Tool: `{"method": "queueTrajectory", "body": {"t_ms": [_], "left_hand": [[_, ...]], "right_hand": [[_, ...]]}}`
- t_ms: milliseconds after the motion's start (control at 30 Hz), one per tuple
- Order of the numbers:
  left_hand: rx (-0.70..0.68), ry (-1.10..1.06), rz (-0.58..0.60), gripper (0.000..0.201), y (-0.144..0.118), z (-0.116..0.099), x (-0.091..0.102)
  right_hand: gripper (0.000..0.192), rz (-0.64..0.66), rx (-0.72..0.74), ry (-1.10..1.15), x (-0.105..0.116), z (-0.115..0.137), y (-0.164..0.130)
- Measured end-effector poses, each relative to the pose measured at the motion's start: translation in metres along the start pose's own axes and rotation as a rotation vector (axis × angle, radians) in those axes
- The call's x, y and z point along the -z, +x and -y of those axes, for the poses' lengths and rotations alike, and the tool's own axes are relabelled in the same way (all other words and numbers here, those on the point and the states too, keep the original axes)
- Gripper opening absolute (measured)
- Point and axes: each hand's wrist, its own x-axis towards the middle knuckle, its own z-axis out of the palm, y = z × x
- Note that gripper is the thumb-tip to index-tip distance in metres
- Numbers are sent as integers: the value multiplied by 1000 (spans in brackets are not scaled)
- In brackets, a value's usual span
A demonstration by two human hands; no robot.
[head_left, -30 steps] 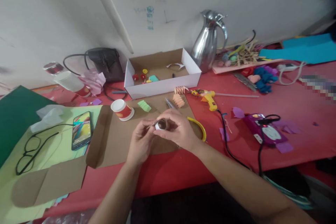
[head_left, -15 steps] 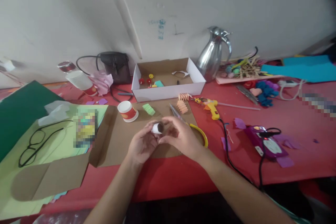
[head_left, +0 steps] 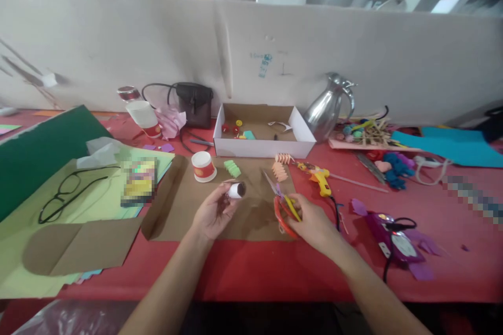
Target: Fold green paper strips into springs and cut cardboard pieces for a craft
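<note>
My left hand (head_left: 214, 212) is closed around a small white paper roll (head_left: 234, 191) with a dark brown end facing right. My right hand (head_left: 314, 220) grips the scissors (head_left: 283, 208) by their orange and yellow handles. Their blades are slightly apart and point up and left over the brown cardboard sheet (head_left: 243, 222). Just beyond my left hand are a red-and-white paper cup (head_left: 204, 167) and a folded green paper strip (head_left: 232, 168). Folded peach paper strips (head_left: 280, 170) lie past the scissors' tips.
A white box (head_left: 263, 147) with small pieces inside stands at the back, beside a metal jug (head_left: 325, 110). To the right are a yellow glue gun (head_left: 323, 182) and a purple power socket (head_left: 396, 241) with cables. Eyeglasses (head_left: 58, 199) lie on coloured paper at left.
My right hand has left the paper roll and moved right to take hold of the scissors. My left hand still holds the roll. The view has tilted up.
</note>
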Motion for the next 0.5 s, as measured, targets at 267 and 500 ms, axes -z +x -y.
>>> {"method": "queueTrajectory", "body": {"t_ms": [267,500], "left_hand": [[-191,189,-86,26,-4,-4,-1],[-171,175,-13,26,-5,-2,-2]], "right_hand": [[60,48,41,376,27,-1,-44],[75,117,115,8,26,1,-61]]}}
